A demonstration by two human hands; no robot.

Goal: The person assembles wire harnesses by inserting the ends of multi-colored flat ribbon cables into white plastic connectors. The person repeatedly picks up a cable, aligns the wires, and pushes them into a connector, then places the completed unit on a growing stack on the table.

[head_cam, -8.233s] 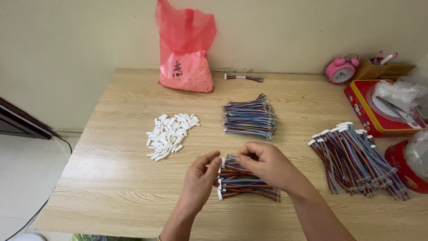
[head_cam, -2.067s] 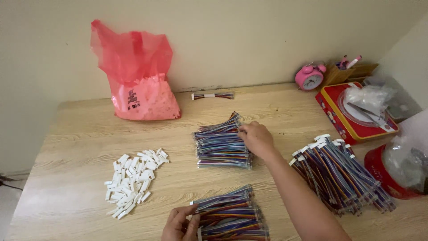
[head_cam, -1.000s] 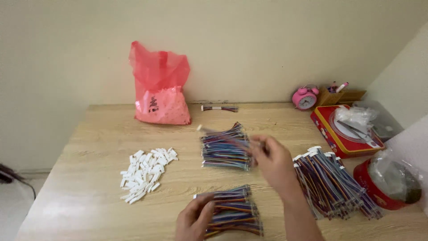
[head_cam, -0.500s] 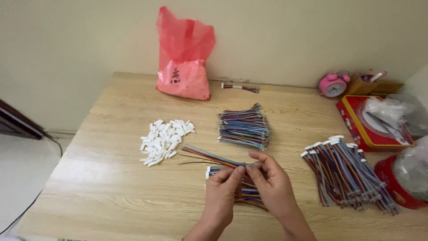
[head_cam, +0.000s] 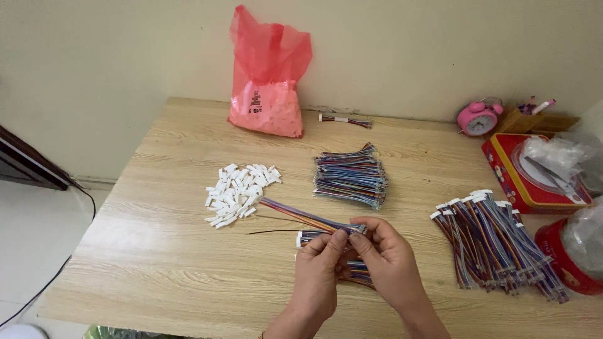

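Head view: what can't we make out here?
- Wire bundle under the hands: mostly hidden by the left hand and right hand.
- Held wire strip: near end covered by fingertips; connector not visible.
- Red tin: contents blurred by a crumpled plastic bag.
- Red container: cut off by the right edge.
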